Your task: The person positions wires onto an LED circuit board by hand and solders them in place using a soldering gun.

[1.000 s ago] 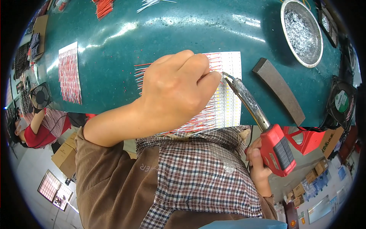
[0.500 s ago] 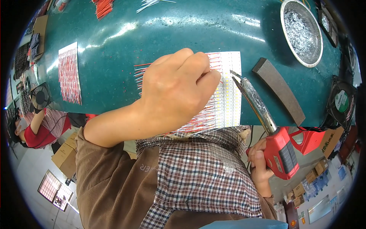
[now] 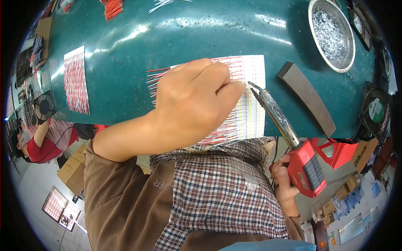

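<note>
Fingers of the left hand (image 3: 190, 106) press red wires (image 3: 222, 130) onto the LED strip panel (image 3: 251, 100); the right hand (image 3: 287, 184) grips a red soldering iron (image 3: 307, 167), whose tip sits close enough to burn a fingertip.

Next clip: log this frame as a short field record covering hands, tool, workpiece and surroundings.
left hand: left hand pressed down on the white strip panel with red wires
right hand: right hand grips the red soldering iron
iron tip: beside the left fingertips, over the panel
surface: green table
nearby: dark curved block, metal bowl, second wired sheet, small fan
</note>
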### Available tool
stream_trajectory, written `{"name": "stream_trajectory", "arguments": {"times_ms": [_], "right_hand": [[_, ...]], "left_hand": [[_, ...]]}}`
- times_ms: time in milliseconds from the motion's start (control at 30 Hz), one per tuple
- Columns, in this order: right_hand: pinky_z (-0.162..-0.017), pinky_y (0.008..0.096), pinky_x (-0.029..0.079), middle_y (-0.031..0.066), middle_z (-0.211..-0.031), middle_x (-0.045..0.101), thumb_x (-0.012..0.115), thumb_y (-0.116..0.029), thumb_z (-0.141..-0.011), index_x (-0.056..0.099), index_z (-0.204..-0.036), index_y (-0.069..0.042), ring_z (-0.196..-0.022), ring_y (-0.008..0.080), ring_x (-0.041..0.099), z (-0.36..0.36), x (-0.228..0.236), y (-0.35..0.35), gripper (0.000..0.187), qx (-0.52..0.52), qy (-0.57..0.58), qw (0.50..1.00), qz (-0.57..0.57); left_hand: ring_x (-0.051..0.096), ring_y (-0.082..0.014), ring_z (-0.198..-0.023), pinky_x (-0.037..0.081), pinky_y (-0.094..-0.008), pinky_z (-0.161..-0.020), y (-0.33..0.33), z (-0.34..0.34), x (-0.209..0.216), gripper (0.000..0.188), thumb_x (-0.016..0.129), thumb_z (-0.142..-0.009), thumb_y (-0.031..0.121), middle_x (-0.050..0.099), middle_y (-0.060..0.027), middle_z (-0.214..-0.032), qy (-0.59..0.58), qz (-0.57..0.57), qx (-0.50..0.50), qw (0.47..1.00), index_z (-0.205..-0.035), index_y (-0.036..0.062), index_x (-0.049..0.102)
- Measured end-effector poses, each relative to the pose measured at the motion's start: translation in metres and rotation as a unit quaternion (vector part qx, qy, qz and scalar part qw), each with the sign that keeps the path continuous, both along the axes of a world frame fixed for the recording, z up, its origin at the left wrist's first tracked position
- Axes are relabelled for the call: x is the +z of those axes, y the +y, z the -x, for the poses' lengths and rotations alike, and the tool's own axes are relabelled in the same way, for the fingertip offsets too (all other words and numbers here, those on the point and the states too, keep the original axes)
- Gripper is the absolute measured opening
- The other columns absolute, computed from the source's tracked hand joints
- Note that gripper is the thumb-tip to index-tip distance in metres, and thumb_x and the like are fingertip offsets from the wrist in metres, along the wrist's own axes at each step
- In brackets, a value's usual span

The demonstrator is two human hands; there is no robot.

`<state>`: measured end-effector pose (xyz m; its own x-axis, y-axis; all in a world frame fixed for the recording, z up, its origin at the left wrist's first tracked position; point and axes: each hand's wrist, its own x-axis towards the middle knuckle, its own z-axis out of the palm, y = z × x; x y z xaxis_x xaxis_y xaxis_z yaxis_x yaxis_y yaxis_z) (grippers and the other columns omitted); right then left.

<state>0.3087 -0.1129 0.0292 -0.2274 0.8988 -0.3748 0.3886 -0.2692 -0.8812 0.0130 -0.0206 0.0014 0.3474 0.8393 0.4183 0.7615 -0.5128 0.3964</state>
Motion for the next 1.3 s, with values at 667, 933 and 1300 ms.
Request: {"name": "stream_trajectory", "arguments": {"times_ms": [667, 933, 1300], "right_hand": [[-0.046, 0.0247, 0.035, 0.0063, -0.07, 0.046, 0.055, -0.008, -0.092, 0.05, -0.085, 0.0, -0.05, 0.0106, 0.04, 0.003, -0.003, 0.005, 0.013, 0.022, 0.01, 1.0, 0.0], [-0.047, 0.0247, 0.036, 0.0067, -0.072, 0.047, 0.055, -0.008, -0.092, 0.05, -0.088, 0.001, -0.05, 0.0104, 0.04, 0.011, 0.005, 0.009, 0.011, -0.019, 0.041, 0.999, 0.012], [-0.047, 0.0259, 0.036, 0.0029, -0.065, 0.047, 0.055, -0.011, -0.094, 0.049, -0.114, 0.004, -0.049, 0.0097, 0.039, 0.005, 0.005, 0.001, 0.025, -0.031, 0.052, 0.998, 0.027]], "left_hand": [[0.053, -0.017, -0.058, 0.041, -0.0297, -0.047, 0.0, -0.004, 0.005, 0.029, 0.074, -0.062, -0.001, 0.05, -0.002, -0.068, 0.036, 0.034, 0.007, 0.999, -0.09, 0.0056, 0.071], [0.053, -0.0167, -0.058, 0.041, -0.0291, -0.048, 0.0, -0.003, 0.006, 0.03, 0.074, -0.06, -0.001, 0.051, -0.0017, -0.069, 0.046, 0.039, 0.005, 0.998, -0.089, 0.0059, 0.071], [0.052, -0.016, -0.059, 0.04, -0.0285, -0.048, -0.005, -0.003, 0.007, 0.032, 0.074, -0.059, -0.001, 0.052, -0.0011, -0.07, 0.024, 0.014, 0.019, 0.999, -0.089, 0.0072, 0.072]]}}
